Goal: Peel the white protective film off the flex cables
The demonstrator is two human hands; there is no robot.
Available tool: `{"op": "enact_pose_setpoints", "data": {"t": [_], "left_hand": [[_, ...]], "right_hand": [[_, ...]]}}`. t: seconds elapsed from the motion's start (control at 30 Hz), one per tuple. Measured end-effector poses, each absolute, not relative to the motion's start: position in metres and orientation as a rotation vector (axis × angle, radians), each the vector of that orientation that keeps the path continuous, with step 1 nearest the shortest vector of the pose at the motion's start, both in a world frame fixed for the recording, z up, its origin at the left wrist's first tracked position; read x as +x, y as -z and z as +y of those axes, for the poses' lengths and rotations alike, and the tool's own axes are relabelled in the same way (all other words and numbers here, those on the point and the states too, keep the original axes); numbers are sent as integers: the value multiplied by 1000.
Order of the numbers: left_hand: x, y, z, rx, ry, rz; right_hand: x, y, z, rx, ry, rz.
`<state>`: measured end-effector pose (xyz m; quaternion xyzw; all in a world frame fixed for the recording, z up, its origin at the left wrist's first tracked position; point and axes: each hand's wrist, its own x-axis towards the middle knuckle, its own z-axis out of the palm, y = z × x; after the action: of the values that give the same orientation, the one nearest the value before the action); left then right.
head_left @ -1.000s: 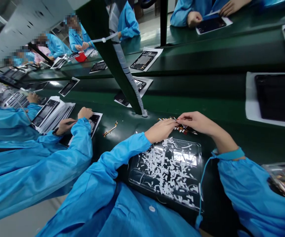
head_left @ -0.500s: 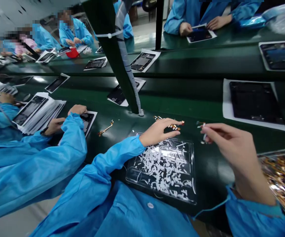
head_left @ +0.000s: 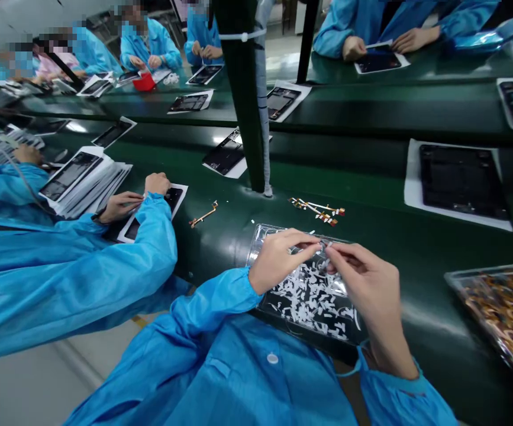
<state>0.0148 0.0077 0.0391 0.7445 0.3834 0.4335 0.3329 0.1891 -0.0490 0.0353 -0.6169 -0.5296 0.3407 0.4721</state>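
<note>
My left hand and my right hand meet fingertip to fingertip above a clear plastic tray that holds several small white paper strips. Between the fingertips I pinch a small white strip; which hand grips it is hard to tell. Just beyond the tray, a small bunch of orange flex cables lies on the green belt. One more orange flex cable lies alone to the left.
A co-worker's hands rest on a dark device on white paper at my left. A black tablet on a white sheet sits far right, a tray of orange parts near right. A green post rises ahead.
My right hand came back from the right with a white strip and both hands dropped from the flex cables to above the clear tray. The cables now lie free on the belt.
</note>
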Motion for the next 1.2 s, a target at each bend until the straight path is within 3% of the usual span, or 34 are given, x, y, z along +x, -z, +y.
{"op": "enact_pose_setpoints", "data": {"t": [0.47, 0.73, 0.97, 1.2], "left_hand": [[-8, -16, 3, 2168, -1144, 1165], [-29, -14, 9, 2050, -694, 1112], [-15, -18, 5, 1814, -874, 867], [-7, -7, -7, 2314, -1112, 914]], "right_hand": [[152, -40, -46, -1579, -696, -1624], [179, -31, -56, -1711, -891, -1463], [179, -33, -64, -1720, -1090, -1278], [183, -33, -59, -1642, -1177, -1209]]}}
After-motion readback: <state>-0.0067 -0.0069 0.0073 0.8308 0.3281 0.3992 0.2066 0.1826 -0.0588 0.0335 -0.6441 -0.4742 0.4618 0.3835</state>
